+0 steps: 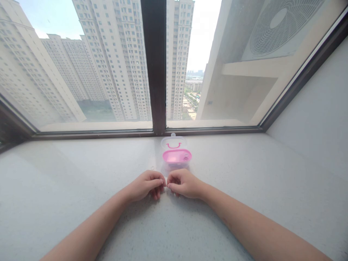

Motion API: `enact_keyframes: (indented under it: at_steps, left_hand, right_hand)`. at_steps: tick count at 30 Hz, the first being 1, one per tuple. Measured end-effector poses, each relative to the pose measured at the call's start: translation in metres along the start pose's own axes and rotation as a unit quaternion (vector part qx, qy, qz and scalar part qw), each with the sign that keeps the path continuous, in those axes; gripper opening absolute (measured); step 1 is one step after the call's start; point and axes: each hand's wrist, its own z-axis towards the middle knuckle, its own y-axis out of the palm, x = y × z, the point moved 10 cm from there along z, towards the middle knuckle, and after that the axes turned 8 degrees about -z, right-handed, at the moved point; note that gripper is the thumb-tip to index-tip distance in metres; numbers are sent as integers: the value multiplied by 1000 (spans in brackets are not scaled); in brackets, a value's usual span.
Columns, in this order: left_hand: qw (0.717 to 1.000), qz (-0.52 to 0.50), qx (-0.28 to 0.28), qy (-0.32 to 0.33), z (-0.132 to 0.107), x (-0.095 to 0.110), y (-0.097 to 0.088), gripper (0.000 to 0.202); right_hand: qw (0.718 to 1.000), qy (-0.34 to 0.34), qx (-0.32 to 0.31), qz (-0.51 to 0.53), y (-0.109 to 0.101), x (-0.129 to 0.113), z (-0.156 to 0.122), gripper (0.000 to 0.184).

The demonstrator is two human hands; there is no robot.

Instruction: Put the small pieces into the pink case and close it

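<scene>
My left hand (150, 184) and my right hand (186, 183) meet fingertip to fingertip just above the pale sill. Thumb and index finger are pinched together on each; whatever lies between them is too small to make out. Right behind the hands stands a small oval plastic box with a pink inner tray (174, 156), its clear lid (166, 142) with a pink handle tipped back toward the window. A few small ring-shaped things (186, 158) lie at the tray's right end. Behind my left hand, a tiny pale loop (152, 168) rests on the sill.
The pale speckled sill (67, 181) runs up to a dark window frame (157, 72) with a thick upright in the middle. A white wall (312, 119) closes the right side. Tall buildings (114, 54) and an outdoor fan unit (280, 21) show through the glass.
</scene>
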Motion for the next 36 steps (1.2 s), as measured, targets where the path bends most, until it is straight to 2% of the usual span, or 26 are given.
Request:
enact_keyframes:
  at_steps: [24, 36]
  left_hand:
    - [1000, 17, -5, 8, -2, 5, 3, 33]
    - [1000, 21, -4, 8, -2, 4, 2, 22]
  right_hand:
    - [999, 33, -6, 33, 0, 5, 0, 4]
    - [998, 32, -7, 53, 0, 4, -1, 7]
